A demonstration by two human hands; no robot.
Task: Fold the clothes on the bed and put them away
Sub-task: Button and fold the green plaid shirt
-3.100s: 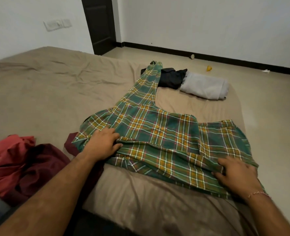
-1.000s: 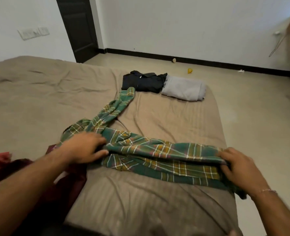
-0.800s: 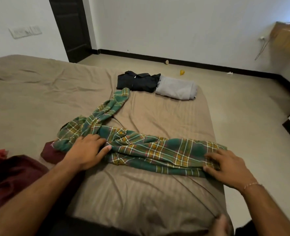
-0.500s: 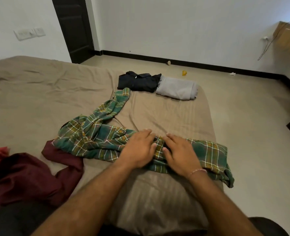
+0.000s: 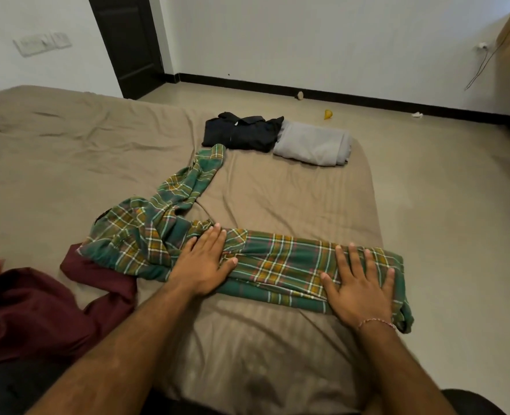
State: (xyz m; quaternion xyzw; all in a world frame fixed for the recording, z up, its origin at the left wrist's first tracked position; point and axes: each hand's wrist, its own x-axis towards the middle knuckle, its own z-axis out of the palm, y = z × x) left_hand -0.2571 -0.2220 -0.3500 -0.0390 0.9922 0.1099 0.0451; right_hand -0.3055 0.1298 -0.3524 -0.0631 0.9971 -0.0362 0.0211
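Since half a second ago I've slid both palms apart: left hand (image 5: 201,266) and right hand (image 5: 360,284) press flat, fingers spread, on the plaid shirt (image 5: 277,265) near the bed (image 5: 277,193) edge. Soft, light, floppy cloth; I'd pinch its ends. Sleeve (image 5: 197,178) trails farther off.

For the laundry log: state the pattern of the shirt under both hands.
Green plaid shirt, yellow and white lines; head view.

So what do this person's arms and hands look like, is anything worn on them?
Both forearms are bare, with no sleeves in view. The left hand wears nothing. The right hand has a thin bracelet of pink and white thread or beads at the wrist.
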